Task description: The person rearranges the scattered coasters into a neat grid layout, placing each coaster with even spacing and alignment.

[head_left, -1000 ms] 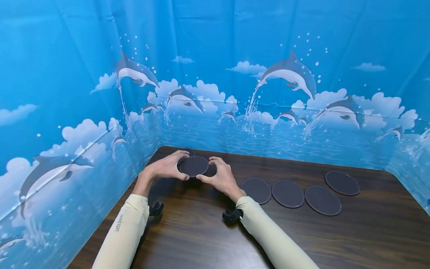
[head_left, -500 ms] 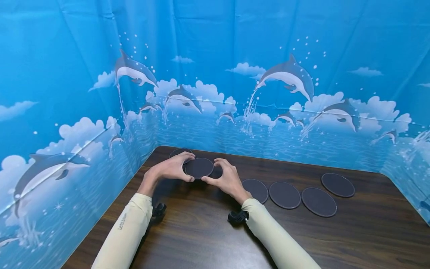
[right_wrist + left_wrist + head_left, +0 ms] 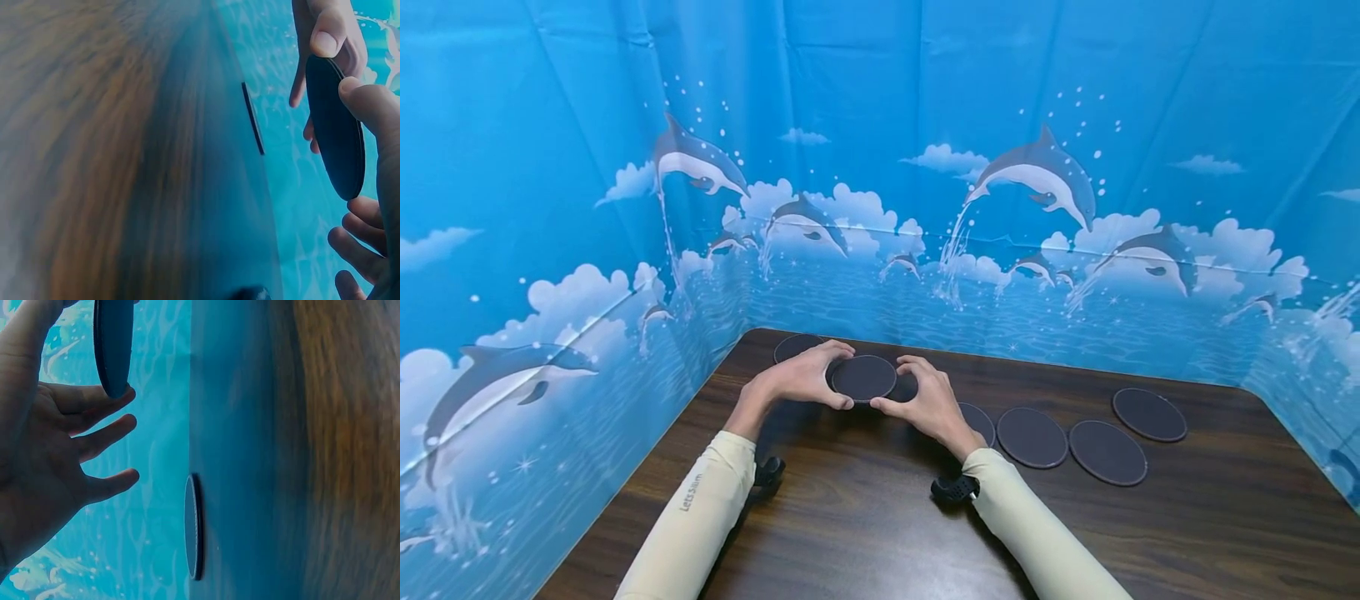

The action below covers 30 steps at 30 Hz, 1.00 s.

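Observation:
A round black coaster [image 3: 864, 379] is held up above the table, between my two hands. My left hand [image 3: 810, 374] pinches its left edge with thumb and fingertips. On the opposite edge, my right hand [image 3: 931, 402] grips in the same way. In the left wrist view the coaster [image 3: 115, 347] appears nearly edge-on, the other fingers of the left hand spread below it. The right wrist view has both thumbs on the rim of the coaster [image 3: 334, 128]. Behind the hands, another coaster [image 3: 797, 346] lies at the table's far left corner.
Further coasters lie on the brown wood table [image 3: 835, 517]: a dark one [image 3: 906, 387] partly behind my right hand, one [image 3: 977, 422] partly covered by the right wrist, and more to the right [image 3: 1032, 437], [image 3: 1108, 452], [image 3: 1150, 414]. A blue dolphin-print curtain [image 3: 865, 125] borders the table.
Both hands have moved a little to the right, carrying the coaster between them. More of the coaster at the far left corner now shows. The grip looks the same.

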Motion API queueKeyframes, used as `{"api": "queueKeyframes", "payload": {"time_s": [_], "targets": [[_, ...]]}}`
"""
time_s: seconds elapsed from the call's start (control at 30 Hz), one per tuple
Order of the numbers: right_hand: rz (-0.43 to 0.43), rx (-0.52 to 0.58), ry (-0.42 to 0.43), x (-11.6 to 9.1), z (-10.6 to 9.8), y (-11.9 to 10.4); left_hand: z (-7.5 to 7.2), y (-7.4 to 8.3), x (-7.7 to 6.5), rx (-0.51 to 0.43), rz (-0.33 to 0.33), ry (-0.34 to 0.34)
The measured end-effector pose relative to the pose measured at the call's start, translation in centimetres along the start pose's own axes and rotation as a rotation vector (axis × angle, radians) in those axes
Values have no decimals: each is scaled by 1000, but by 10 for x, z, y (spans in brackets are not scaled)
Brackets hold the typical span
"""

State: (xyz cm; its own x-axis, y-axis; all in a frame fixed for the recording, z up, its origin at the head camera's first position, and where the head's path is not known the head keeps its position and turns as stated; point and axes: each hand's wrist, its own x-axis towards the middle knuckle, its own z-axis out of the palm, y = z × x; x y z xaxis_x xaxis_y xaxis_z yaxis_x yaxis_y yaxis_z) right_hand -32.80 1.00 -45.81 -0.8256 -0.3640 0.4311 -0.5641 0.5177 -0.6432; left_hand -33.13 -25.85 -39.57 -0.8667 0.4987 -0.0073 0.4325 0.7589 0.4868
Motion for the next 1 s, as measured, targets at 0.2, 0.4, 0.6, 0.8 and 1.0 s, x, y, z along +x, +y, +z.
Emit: {"api": "queueKeyframes", "payload": {"time_s": [0.2, 0.4, 0.6, 0.8, 1.0], "targets": [[-18, -1, -2, -6, -13, 4, 6, 4, 6, 2, 24, 0], [-27, -14, -23, -15, -24, 12, 16, 14, 9, 83, 42, 15], [-27, -15, -47, -25, -38, 20, 26, 30, 14, 162, 91, 54], [-49, -32, -52, -37, -53, 26, 41, 38, 19, 135, 85, 36], [-76, -48, -54, -49, -65, 32, 53, 47, 22, 122, 101, 30]]}}
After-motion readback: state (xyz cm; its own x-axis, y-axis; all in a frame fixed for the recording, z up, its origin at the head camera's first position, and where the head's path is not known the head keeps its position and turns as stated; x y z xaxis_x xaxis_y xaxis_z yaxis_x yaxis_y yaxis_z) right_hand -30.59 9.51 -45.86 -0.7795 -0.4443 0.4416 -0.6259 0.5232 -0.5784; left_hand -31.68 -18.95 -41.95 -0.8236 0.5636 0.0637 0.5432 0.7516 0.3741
